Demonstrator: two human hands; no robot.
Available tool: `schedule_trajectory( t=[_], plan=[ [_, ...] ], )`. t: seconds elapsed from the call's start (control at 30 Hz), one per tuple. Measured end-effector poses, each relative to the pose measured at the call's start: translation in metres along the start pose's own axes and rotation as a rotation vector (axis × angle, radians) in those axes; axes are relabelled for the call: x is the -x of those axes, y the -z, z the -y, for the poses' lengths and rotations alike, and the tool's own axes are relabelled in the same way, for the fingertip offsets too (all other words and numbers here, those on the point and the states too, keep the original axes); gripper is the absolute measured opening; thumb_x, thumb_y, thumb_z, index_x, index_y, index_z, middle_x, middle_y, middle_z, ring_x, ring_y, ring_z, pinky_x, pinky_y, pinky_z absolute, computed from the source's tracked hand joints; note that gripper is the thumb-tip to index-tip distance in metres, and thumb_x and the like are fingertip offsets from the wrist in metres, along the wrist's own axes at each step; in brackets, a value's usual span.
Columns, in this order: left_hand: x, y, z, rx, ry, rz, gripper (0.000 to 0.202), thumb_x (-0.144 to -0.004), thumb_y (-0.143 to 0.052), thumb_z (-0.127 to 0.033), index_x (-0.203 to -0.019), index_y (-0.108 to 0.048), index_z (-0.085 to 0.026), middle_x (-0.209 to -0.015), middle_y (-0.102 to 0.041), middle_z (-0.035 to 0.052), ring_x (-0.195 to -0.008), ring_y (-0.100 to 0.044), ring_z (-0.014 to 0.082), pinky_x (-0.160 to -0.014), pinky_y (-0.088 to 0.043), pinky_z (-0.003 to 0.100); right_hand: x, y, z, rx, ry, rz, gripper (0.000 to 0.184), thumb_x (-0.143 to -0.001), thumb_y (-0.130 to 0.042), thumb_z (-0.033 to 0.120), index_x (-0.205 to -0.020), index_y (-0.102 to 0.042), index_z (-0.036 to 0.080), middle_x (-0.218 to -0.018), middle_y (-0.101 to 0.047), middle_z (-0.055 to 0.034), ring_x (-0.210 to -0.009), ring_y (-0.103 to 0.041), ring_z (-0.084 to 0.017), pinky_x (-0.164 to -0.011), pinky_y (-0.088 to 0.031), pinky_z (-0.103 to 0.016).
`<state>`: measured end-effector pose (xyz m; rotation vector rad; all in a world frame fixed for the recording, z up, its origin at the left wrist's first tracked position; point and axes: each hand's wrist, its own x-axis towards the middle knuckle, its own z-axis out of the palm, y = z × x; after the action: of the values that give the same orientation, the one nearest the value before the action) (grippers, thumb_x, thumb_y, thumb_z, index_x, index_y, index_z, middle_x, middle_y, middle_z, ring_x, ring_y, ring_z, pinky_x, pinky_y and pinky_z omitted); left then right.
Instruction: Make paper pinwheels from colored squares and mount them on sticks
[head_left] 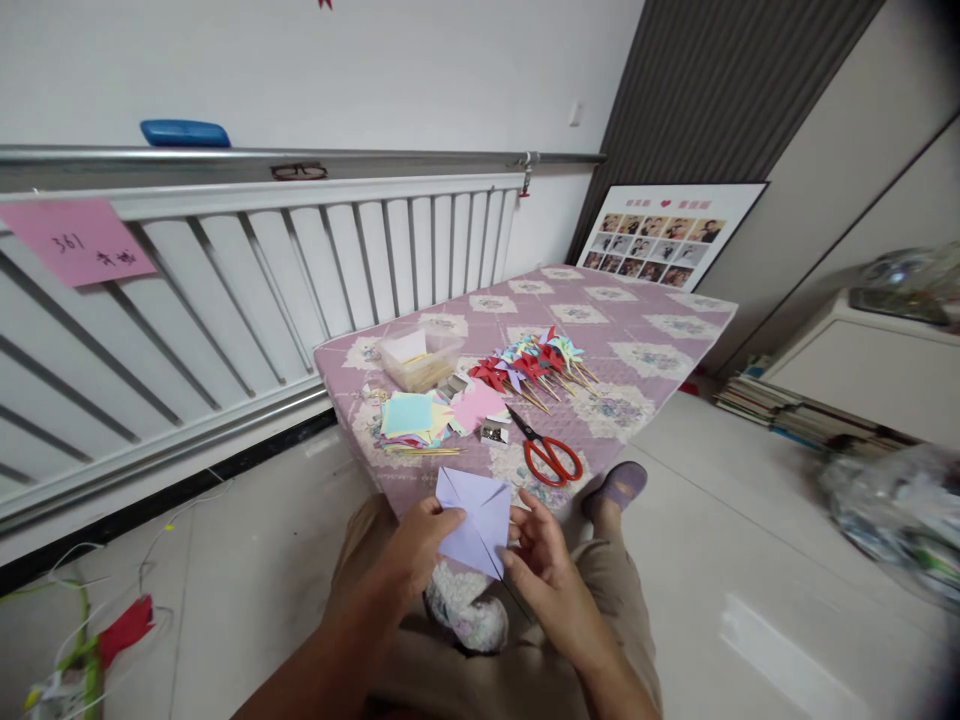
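My left hand (pixel 421 545) pinches a square of lilac paper (pixel 469 545) near its left edge, thumb on top and the fingers underneath. Slits run in from the corners of the square. My right hand (pixel 546 560) is at the paper's right edge, its fingers apart and curled, the thumb by the lower right corner. Beyond the paper, red-handled scissors (pixel 551 458) lie with their blades pointing away to the left. Next to them sits a small open box (pixel 494 433) with small metal pieces inside.
Several finished paper pinwheels (pixel 529 365) on sticks lie farther back on the patterned tablecloth (pixel 577 314). Coloured paper squares (pixel 409 413) are piled at the left, beside a clear plastic tub (pixel 421 362) of sticks. A white radiator (pixel 360 265) runs along the wall.
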<state>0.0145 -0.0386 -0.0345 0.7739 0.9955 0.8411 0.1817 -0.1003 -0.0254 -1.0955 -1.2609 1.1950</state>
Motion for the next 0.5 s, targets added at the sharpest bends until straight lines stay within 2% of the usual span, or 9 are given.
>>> schedule_trajectory(
  t=[0.03,0.07,0.13,0.2,0.3,0.5],
  plan=[
    [0.000,0.001,0.001,0.003,-0.005,0.012,0.026,-0.067,-0.069,-0.031,-0.087,-0.065,-0.016,-0.073,-0.066,0.0045,-0.059,-0.057,0.0168,-0.058,-0.043,0.029,0.001,0.000,0.001,0.048,-0.003,0.009,0.056,-0.088,-0.053,0.028,-0.138,-0.027,0.029,-0.130,-0.049,-0.0086,-0.112,-0.053,-0.019,-0.093,-0.045,-0.033],
    [0.000,0.001,0.001,0.008,-0.010,0.019,0.025,-0.067,-0.068,-0.031,-0.087,-0.065,-0.016,-0.073,-0.066,0.0042,-0.059,-0.057,0.0166,-0.057,-0.043,0.029,0.002,0.000,0.003,0.116,-0.005,0.026,0.051,-0.088,-0.053,0.028,-0.136,-0.033,0.028,-0.127,-0.051,-0.0082,-0.110,-0.054,-0.019,-0.092,-0.045,-0.032],
    [0.002,0.000,-0.001,0.009,-0.016,0.017,0.025,-0.067,-0.069,-0.030,-0.087,-0.066,-0.016,-0.072,-0.066,0.0039,-0.058,-0.056,0.0162,-0.057,-0.043,0.029,0.004,0.001,0.006,0.244,0.001,0.070,0.035,-0.088,-0.052,0.028,-0.122,-0.052,0.026,-0.117,-0.056,-0.0062,-0.102,-0.055,-0.019,-0.087,-0.046,-0.029],
    [0.005,-0.003,-0.005,0.010,-0.012,-0.007,0.023,-0.066,-0.069,-0.029,-0.084,-0.066,-0.016,-0.071,-0.066,0.0035,-0.057,-0.055,0.0156,-0.057,-0.043,0.029,0.004,0.002,0.009,0.294,-0.002,0.110,0.024,-0.087,-0.051,0.027,-0.108,-0.062,0.025,-0.104,-0.059,-0.0038,-0.091,-0.057,-0.018,-0.079,-0.048,-0.027],
    [0.010,-0.008,-0.010,0.008,0.004,-0.012,0.022,-0.063,-0.070,-0.028,-0.081,-0.065,-0.016,-0.069,-0.066,0.0031,-0.057,-0.055,0.0152,-0.057,-0.042,0.028,0.004,0.001,0.012,0.282,-0.026,0.124,0.021,-0.086,-0.050,0.025,-0.102,-0.064,0.024,-0.095,-0.060,-0.0017,-0.081,-0.057,-0.016,-0.072,-0.049,-0.025],
    [0.014,-0.012,-0.010,0.019,0.016,-0.009,0.027,-0.059,-0.071,-0.029,-0.082,-0.065,-0.014,-0.070,-0.065,0.0029,-0.058,-0.056,0.0151,-0.058,-0.043,0.028,0.004,0.000,0.015,0.283,-0.018,0.148,0.023,-0.083,-0.053,0.022,-0.101,-0.066,0.025,-0.097,-0.062,-0.0026,-0.087,-0.058,-0.018,-0.074,-0.050,-0.026]
  ],
)
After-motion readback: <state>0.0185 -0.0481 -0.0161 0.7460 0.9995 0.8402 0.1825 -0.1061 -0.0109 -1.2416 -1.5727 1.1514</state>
